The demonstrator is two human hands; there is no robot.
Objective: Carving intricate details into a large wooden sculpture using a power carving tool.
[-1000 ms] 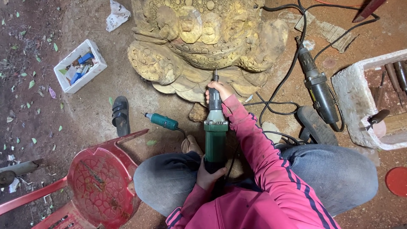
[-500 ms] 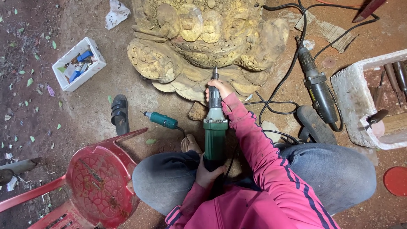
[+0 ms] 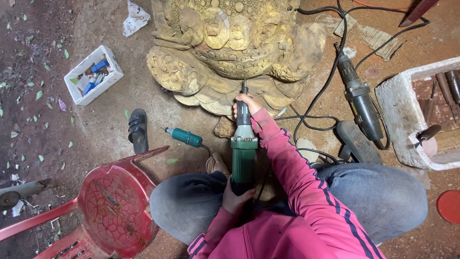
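Observation:
I sit on the ground before a large carved wooden sculpture point(image 3: 230, 48) with coin-like reliefs. Both hands hold a green die grinder point(image 3: 243, 153). My right hand point(image 3: 250, 103) grips its grey front neck close to the bit, which touches the lower edge of the carving. My left hand point(image 3: 235, 197) wraps the rear of the green body between my knees. Pink sleeves with dark stripes cover both arms.
A red plastic chair point(image 3: 112, 201) stands at lower left. A small teal grinder point(image 3: 184, 137) and a black sandal point(image 3: 138, 129) lie on the dirt. A white box of small parts point(image 3: 93, 74) sits at left. A large dark grinder point(image 3: 362, 103), cables and a white foam tool box point(image 3: 407, 124) are at right.
The view has shifted slightly. Both hands keep the same hold on the grinder, with its bit still at the carving's lower edge.

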